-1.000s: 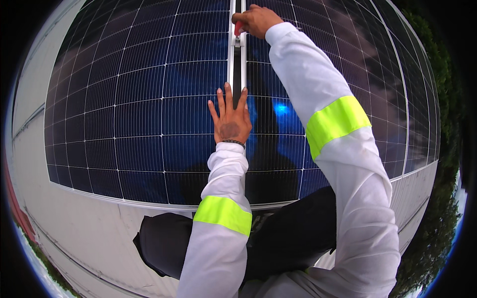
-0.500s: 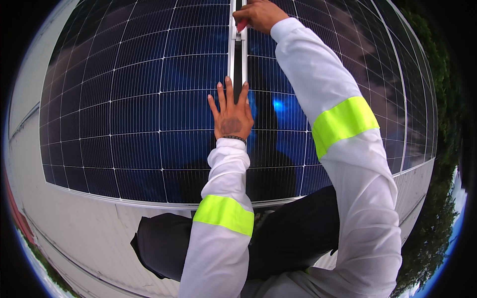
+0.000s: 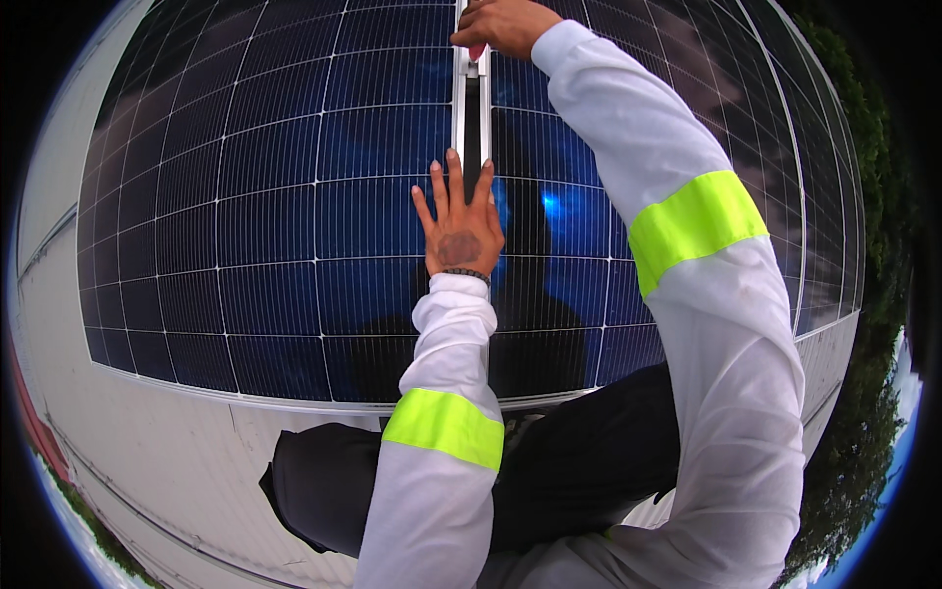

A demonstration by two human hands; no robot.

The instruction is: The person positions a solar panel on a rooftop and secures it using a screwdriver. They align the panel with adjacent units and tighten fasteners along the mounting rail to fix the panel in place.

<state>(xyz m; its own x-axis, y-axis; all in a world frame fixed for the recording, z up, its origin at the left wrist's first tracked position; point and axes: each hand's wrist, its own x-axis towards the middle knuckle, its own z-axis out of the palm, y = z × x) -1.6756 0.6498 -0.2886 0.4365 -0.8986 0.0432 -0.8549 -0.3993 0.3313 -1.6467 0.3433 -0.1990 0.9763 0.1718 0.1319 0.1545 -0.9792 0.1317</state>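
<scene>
My left hand (image 3: 459, 218) lies flat with spread fingers over the seam between two dark blue solar panels (image 3: 255, 196), its fingertips on the silver frame edges (image 3: 458, 118). My right hand (image 3: 505, 25), high at the top of the view, grips a small red-handled tool (image 3: 477, 51) with bent fingers, just over a silver metal clamp (image 3: 472, 70) in that seam. The hand partly hides the tool, so its type is unclear. Both my arms wear white sleeves with fluorescent yellow bands.
A pale ribbed metal roof (image 3: 167, 432) borders the panels on the left and below. My dark-clad legs (image 3: 579, 452) are bent at the panels' near edge. Further panels (image 3: 824, 196) continue at the right. Trees (image 3: 863, 128) and some sky show beyond the roof.
My right hand and the red tool have shifted slightly upward in the view, with the arm a little further right. My left hand stays spread on the seam, slightly higher in the picture.
</scene>
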